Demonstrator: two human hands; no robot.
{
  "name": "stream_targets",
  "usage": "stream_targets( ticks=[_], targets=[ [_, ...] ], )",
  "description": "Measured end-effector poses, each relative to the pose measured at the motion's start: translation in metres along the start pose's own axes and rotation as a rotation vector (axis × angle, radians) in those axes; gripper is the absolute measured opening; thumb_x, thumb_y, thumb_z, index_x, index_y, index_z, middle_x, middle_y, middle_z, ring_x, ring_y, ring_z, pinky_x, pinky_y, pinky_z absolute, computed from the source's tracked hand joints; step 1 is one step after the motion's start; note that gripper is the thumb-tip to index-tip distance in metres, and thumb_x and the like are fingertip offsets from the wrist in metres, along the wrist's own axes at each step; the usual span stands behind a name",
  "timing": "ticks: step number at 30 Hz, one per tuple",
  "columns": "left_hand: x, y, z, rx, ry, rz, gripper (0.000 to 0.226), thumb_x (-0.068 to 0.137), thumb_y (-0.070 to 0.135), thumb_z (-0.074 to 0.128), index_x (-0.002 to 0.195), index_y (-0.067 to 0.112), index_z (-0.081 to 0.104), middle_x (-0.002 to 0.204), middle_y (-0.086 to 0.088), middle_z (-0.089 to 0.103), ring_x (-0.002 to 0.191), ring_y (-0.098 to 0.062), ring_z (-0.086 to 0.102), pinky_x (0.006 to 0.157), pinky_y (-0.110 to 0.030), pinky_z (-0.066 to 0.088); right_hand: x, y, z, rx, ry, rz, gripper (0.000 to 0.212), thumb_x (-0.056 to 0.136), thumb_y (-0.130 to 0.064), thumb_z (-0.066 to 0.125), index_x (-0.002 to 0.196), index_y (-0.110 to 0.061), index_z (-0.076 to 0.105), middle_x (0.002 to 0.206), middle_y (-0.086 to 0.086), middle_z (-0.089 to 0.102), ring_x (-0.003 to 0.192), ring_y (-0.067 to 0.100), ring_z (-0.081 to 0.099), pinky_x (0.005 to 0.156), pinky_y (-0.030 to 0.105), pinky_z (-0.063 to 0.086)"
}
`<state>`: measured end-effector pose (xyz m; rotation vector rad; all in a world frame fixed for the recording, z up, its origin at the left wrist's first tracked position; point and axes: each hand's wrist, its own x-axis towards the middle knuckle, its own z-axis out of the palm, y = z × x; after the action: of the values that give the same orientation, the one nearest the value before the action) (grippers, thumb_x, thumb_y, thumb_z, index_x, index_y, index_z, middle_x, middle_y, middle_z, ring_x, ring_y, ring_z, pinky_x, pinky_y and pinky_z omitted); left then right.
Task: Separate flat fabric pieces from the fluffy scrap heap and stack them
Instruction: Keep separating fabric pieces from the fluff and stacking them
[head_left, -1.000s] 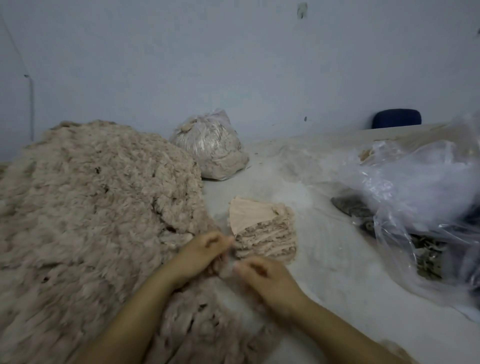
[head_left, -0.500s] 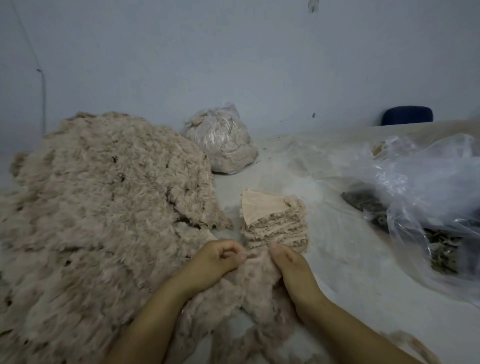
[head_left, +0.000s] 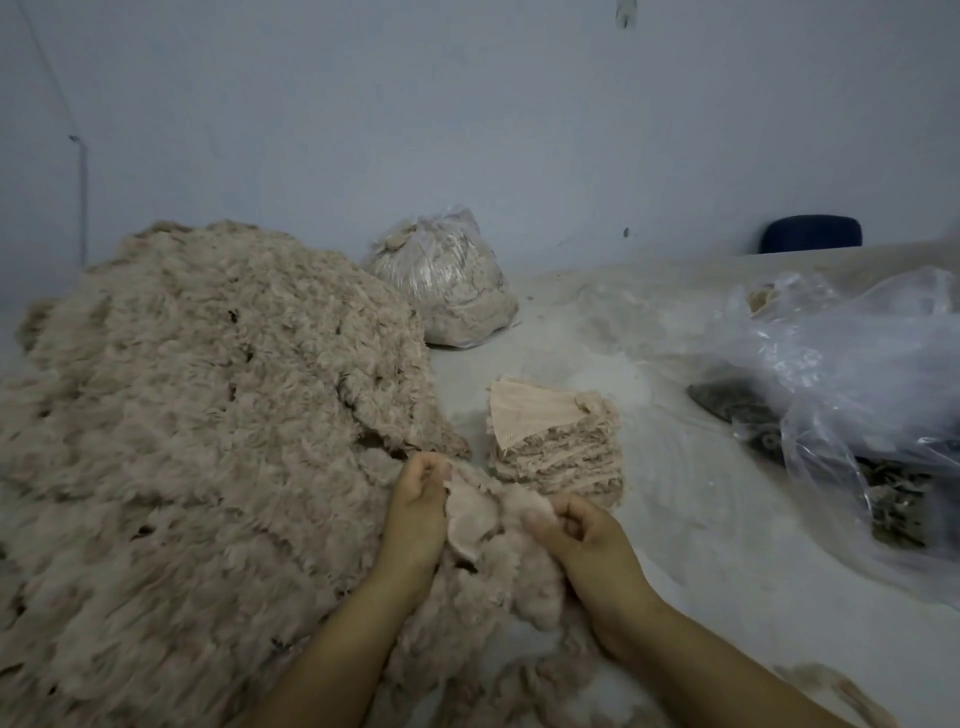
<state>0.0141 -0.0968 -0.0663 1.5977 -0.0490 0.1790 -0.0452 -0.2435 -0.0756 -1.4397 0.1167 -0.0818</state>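
while both my hands work at the near edge of the fluffy scrap heap (head_left: 197, 426), a flat fabric piece (head_left: 470, 514) hangs between them, its smooth pale side facing up and curling at the lower edge. my left hand (head_left: 418, 512) has its fingers (head_left: 431, 470) curled tight, pinching the left edge of that piece. my right hand (head_left: 582, 540) pinches the piece's right edge, thumb against curled fingers. fluffy pile clings to the underside of the piece and runs into the loose scraps below my wrists.

just beyond my hands, touching nothing but the surface (head_left: 597, 561), stands the stack (head_left: 556, 447) of pieces already sorted, its fuzzy edges layered and a smooth pale piece on top with one corner pointing toward the heap. left of the stack, the heap spreads wide and high, its edge coming down close beside the stack's near left corner. behind the stack, near the wall (head_left: 467, 104), sits a clear plastic bag (head_left: 447, 280) stuffed with the same beige fluff, just beside the heap's far edge. right of the stack, well apart from it, a loose clear plastic sheet (head_left: 852, 353) lies crumpled over some dark scraps (head_left: 732, 402). farther right of the stack, by the wall, a dark blue chair back (head_left: 810, 241) shows above the surface's far edge.
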Motion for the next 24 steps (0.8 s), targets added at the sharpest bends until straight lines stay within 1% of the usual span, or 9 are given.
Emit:
stream_targets(
  ticks=[2,4,7,10,14,18,20,22,24],
  targets=[
    [-0.002,0.001,-0.003,0.006,-0.041,0.003,0.025,0.100,0.008,0.040,0.077,0.013,0.048,0.067,-0.002,0.045,0.063,-0.015,0.041,0.055,-0.023,0.035,0.004,-0.002,0.000,0.066,0.115,-0.023,0.018,0.094,-0.015,0.057,0.078,-0.007,0.055,0.066,0.007,0.058,0.059,0.014,0.054,0.052,0.025,0.046],
    [-0.009,0.001,-0.003,0.071,-0.272,0.018,0.019,0.098,0.024,0.048,0.082,0.018,0.055,0.068,0.008,0.054,0.065,-0.010,0.051,0.057,-0.010,0.040,0.008,-0.003,0.001,0.087,0.196,-0.034,0.022,0.098,-0.016,0.049,0.077,-0.009,0.049,0.063,0.002,0.054,0.056,0.009,0.051,0.052,0.023,0.045],
    [-0.019,0.000,0.004,0.244,-0.598,0.039,0.015,0.085,0.039,0.066,0.082,0.024,0.065,0.072,0.018,0.067,0.067,0.002,0.061,0.062,-0.011,0.043,0.009,-0.005,-0.002,0.105,0.193,-0.021,0.023,0.098,-0.017,0.049,0.085,0.000,0.053,0.070,0.013,0.058,0.063,0.019,0.057,0.058,0.028,0.050],
    [-0.014,-0.002,0.003,0.225,-0.373,0.036,0.036,0.089,0.008,0.062,0.055,0.020,0.055,0.045,0.010,0.053,0.046,-0.009,0.047,0.046,-0.020,0.034,0.009,-0.013,-0.009,0.130,0.119,0.016,0.026,0.097,-0.021,0.052,0.089,0.003,0.058,0.078,0.021,0.061,0.073,0.030,0.058,0.067,0.038,0.052],
    [-0.007,-0.006,-0.005,0.141,-0.219,0.115,0.035,0.075,-0.018,0.056,0.062,0.015,0.059,0.055,0.009,0.055,0.050,-0.002,0.048,0.047,-0.014,0.037,0.009,-0.019,-0.020,0.191,-0.047,0.142,0.043,0.083,-0.028,0.063,0.099,0.012,0.065,0.097,0.033,0.066,0.087,0.040,0.066,0.081,0.048,0.056],
    [-0.010,-0.014,-0.002,0.300,-0.120,0.388,0.040,0.067,-0.015,0.062,0.059,0.020,0.044,0.059,0.001,0.047,0.055,-0.007,0.040,0.049,-0.028,0.033,0.013,-0.019,-0.025,0.142,-0.155,0.297,0.067,0.074,-0.055,0.059,0.099,0.006,0.071,0.098,0.026,0.070,0.085,0.035,0.069,0.077,0.038,0.056],
    [-0.015,-0.013,0.005,0.360,-0.116,0.591,0.033,0.067,0.000,0.062,0.060,0.026,0.043,0.063,0.002,0.051,0.058,-0.011,0.045,0.052,-0.033,0.037,0.014,-0.015,-0.021,0.135,-0.213,0.397,0.079,0.078,-0.063,0.051,0.108,0.008,0.067,0.105,0.027,0.067,0.092,0.035,0.067,0.083,0.040,0.053],
    [-0.023,-0.010,0.013,0.333,-0.176,0.799,0.020,0.074,0.014,0.061,0.067,0.026,0.047,0.071,0.006,0.054,0.064,0.000,0.048,0.056,-0.017,0.040,0.010,-0.012,-0.013,0.184,-0.292,0.438,0.073,0.084,-0.065,0.048,0.107,0.001,0.071,0.109,0.025,0.066,0.104,0.035,0.064,0.096,0.042,0.049],
    [-0.030,-0.008,0.020,0.317,-0.239,0.940,0.015,0.083,0.020,0.065,0.074,0.023,0.053,0.082,0.009,0.056,0.075,0.005,0.050,0.066,-0.008,0.039,0.008,-0.011,-0.007,0.312,-0.290,0.451,0.049,0.080,-0.052,0.063,0.088,-0.005,0.074,0.093,0.019,0.060,0.092,0.028,0.059,0.088,0.034,0.044]
  ],
)
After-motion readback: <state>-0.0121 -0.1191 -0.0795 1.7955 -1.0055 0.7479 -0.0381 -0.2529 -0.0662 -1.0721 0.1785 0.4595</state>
